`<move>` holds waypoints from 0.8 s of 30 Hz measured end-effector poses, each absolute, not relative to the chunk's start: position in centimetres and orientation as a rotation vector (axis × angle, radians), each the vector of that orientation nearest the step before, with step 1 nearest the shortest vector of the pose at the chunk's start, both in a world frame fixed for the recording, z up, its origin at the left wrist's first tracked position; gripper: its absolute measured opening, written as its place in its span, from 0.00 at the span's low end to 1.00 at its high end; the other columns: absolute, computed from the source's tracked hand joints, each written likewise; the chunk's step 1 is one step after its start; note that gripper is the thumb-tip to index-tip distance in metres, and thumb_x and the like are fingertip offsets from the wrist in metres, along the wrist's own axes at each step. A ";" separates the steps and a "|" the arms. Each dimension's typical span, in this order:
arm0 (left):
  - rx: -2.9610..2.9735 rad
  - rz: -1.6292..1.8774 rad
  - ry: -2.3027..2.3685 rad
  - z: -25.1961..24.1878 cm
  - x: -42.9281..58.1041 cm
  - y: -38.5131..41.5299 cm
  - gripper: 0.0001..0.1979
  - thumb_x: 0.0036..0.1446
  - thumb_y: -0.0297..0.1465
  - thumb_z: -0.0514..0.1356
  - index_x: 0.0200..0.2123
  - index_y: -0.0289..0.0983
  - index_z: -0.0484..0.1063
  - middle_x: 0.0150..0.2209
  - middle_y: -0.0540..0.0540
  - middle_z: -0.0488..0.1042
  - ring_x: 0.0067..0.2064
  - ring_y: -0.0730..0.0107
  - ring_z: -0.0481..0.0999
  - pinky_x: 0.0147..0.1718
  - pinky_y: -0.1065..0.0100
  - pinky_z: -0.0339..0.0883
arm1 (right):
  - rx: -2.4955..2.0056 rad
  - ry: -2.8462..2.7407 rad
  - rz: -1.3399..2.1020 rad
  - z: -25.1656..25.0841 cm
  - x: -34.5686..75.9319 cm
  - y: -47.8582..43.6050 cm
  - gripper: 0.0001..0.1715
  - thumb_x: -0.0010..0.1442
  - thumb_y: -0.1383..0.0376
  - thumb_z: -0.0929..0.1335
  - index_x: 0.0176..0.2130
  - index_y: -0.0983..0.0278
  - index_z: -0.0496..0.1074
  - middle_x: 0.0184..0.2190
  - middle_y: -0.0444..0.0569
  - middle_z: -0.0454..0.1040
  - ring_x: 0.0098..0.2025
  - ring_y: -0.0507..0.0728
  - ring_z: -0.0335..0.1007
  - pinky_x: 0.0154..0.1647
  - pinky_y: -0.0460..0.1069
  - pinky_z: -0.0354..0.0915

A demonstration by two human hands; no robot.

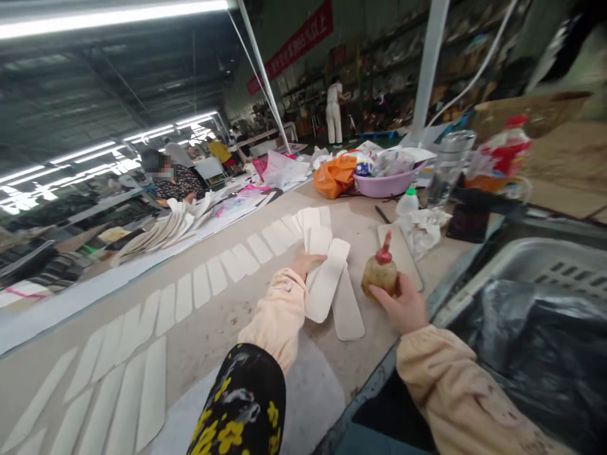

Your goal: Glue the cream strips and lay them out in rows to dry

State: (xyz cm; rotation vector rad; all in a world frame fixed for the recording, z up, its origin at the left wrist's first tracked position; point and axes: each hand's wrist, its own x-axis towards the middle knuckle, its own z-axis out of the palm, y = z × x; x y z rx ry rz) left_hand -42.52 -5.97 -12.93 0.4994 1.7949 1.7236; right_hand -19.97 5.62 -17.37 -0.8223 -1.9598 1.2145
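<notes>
My left hand [303, 263] is closed on a white rounded strip [328, 281], with the thumb lying across its upper part. Another white strip [348, 306] lies to its right, partly covered by it. More strips [317, 240] sit behind my fingers. In my right hand [402, 302] is a squat, yellowish glue bottle [380, 275] with a red nozzle pointing up. It is close to the table surface; I cannot tell whether it touches. A row of white strips [202, 284] runs leftward along the table, and longer strips [152, 392] lie at the near left.
Beyond my right hand are a purple basin [386, 183], an orange bag [334, 177], a small green-capped bottle [408, 202], a clear jar [450, 167] and a red-capped drink bottle [502, 151]. A grey crate [531, 249] with dark plastic stands right. A co-worker [173, 180] is across the table.
</notes>
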 end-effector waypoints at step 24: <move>1.488 0.304 2.815 -14.0 -28.1 -6.7 0.13 0.51 0.39 0.61 0.33 0.36 0.74 0.40 0.39 0.69 0.44 0.57 0.68 0.47 0.59 0.60 | -0.473 -0.946 1.917 -10.8 -14.6 6.5 0.25 0.43 0.63 0.74 0.39 0.59 0.63 0.36 0.43 0.71 0.36 0.55 0.69 0.32 0.49 0.67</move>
